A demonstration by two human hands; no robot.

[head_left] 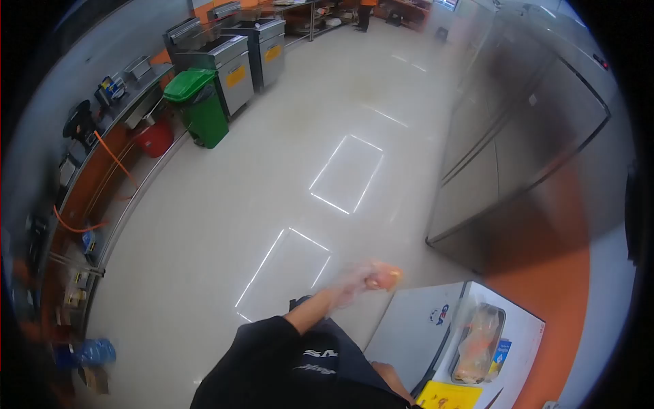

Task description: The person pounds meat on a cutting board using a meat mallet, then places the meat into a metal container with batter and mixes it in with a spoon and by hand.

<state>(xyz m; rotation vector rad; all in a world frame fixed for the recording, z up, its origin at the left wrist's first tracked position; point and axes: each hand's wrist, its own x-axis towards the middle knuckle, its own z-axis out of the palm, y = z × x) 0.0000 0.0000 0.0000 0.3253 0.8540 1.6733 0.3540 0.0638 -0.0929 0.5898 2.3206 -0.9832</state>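
Note:
My left hand (351, 285) reaches out over the floor, in what looks like a clear plastic glove, smeared by motion. At its fingers is a small orange-red thing (383, 276), too blurred to name. Low in the view, bare skin of my right hand or forearm (390, 376) shows beside the white chest freezer (415, 320); its fingers are hidden. On the freezer lid lies a metal tray (503, 320) with a clear plastic bag (479, 337) in it. Beside the tray are a blue packet (501, 356) and a yellow sheet or packet (446, 395).
A tall steel cabinet (504, 163) stands on the right. Along the left run a steel counter (112, 112), a red bucket (155, 138) and a green wheeled bin (204, 112). Fryers (231, 75) stand behind the bin. A person (366, 13) is far back.

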